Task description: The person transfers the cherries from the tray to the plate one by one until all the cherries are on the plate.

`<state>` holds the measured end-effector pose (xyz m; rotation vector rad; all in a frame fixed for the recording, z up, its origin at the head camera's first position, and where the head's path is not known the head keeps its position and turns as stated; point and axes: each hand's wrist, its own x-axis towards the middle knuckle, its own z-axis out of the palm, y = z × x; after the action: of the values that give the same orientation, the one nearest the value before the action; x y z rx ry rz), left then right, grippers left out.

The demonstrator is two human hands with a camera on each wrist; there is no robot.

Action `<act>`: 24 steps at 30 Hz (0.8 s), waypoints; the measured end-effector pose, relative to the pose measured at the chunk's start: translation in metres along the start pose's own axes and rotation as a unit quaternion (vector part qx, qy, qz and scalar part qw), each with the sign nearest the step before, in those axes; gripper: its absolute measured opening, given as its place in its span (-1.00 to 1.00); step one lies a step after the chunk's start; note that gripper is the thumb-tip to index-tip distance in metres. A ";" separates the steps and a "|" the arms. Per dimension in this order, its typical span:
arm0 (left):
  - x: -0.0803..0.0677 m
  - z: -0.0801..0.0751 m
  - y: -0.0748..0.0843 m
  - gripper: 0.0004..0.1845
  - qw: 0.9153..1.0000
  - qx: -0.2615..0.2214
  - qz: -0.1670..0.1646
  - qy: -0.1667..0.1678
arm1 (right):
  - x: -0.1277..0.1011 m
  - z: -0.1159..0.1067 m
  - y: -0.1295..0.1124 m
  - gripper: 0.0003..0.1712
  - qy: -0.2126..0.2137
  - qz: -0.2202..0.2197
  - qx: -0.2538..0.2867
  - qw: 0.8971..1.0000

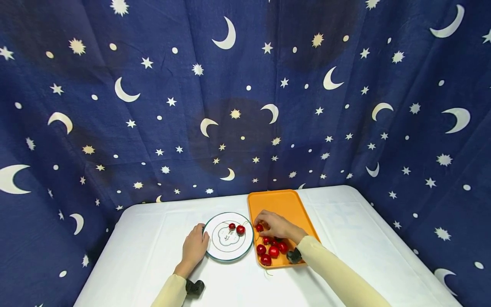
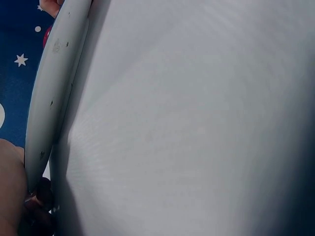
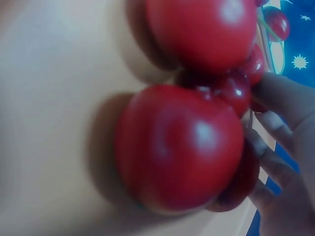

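On the orange tray (image 1: 285,202), at its left rim, we logged one cherry (image 1: 259,227) pinched in the curled fingertips of the right hand (image 1: 275,225). Just behind that hand lay a cluster of cherries (image 1: 272,250) (five or so; the right wrist view showed them too close and blurred to count). Beside the tray stood the white plate (image 1: 215,247), green-rimmed, already bearing two cherries (image 1: 236,228). The left hand (image 1: 194,249) rested against the plate's left edge, fingers loosely laid and gripping nothing. We judged the step to be a pick from tray to plate; the next move called for lifting the fruit over the tray's low lip and the plate's rim, which sat just beside each other. The white table (image 1: 364,238) offered open room right of the tray and in front of the plate.
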<state>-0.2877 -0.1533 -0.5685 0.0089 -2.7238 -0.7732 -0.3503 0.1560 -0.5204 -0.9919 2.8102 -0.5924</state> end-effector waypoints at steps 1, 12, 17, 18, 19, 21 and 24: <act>0.000 0.000 -0.001 -0.65 1.000 0.000 -0.002 -0.001 | 0.000 0.000 0.000 -0.70 0.001 0.002 -0.003 1.000; 0.001 0.004 -0.003 -0.64 1.000 0.006 0.001 0.000 | 0.001 0.001 -0.001 -0.68 0.020 -0.014 -0.016 1.000; 0.003 0.003 -0.003 -0.65 1.000 0.003 0.005 0.009 | 0.004 0.001 0.000 -0.73 0.025 -0.008 -0.014 1.000; 0.003 0.003 -0.004 -0.64 1.000 0.002 0.003 0.009 | 0.003 0.000 -0.001 -0.73 0.027 -0.002 -0.014 1.000; 0.003 0.003 -0.003 -0.65 1.000 0.000 0.003 0.010 | 0.003 0.000 -0.001 -0.73 0.028 0.002 -0.015 0.999; 0.003 0.003 -0.003 -0.64 1.000 -0.001 -0.001 0.007 | 0.002 0.000 -0.001 -0.72 0.029 0.010 -0.012 0.999; 0.001 0.002 -0.003 -0.64 1.000 -0.004 -0.006 0.001 | 0.000 0.001 0.000 -0.72 0.024 0.004 0.000 1.000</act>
<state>-0.2891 -0.1546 -0.5717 0.0232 -2.7216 -0.7858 -0.3506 0.1558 -0.5212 -0.9786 2.8540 -0.6252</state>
